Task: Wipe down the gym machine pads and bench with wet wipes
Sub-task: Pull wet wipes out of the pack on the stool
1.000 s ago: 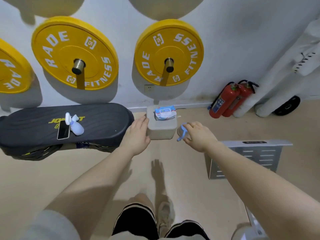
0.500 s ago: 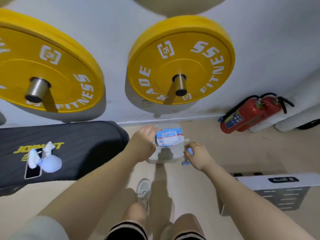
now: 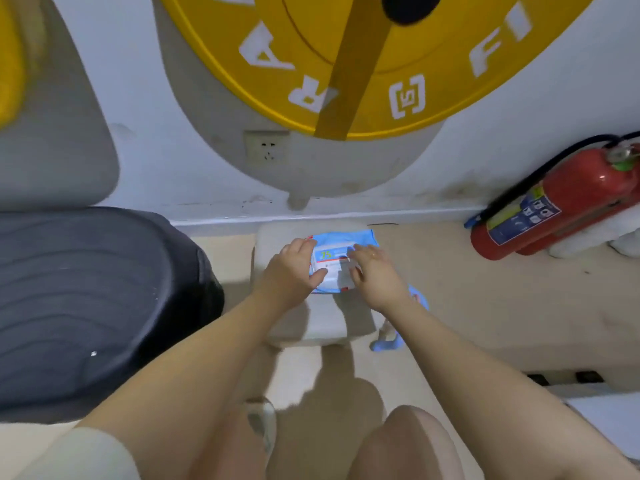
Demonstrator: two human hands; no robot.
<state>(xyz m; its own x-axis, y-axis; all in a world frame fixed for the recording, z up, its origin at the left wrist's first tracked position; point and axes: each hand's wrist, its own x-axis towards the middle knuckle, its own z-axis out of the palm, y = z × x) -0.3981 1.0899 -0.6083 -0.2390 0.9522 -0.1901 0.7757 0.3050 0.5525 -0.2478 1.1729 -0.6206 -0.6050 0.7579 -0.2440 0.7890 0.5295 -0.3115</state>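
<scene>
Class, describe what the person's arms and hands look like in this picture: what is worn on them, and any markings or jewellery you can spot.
Both forearms are bare. The left hand wears nothing visible. The right hand seems to carry a thin ring on one of its fingers, though blur makes this uncertain. A pale, off-white sleeve covers the left upper arm at the lower edge. No gloves, watch or wristband show.

A blue-and-white pack of wet wipes point(image 3: 341, 263) lies flat on a low grey block by the wall, its white label flap facing up. The black ribbed bench pad point(image 3: 86, 299) sits just left.
</scene>
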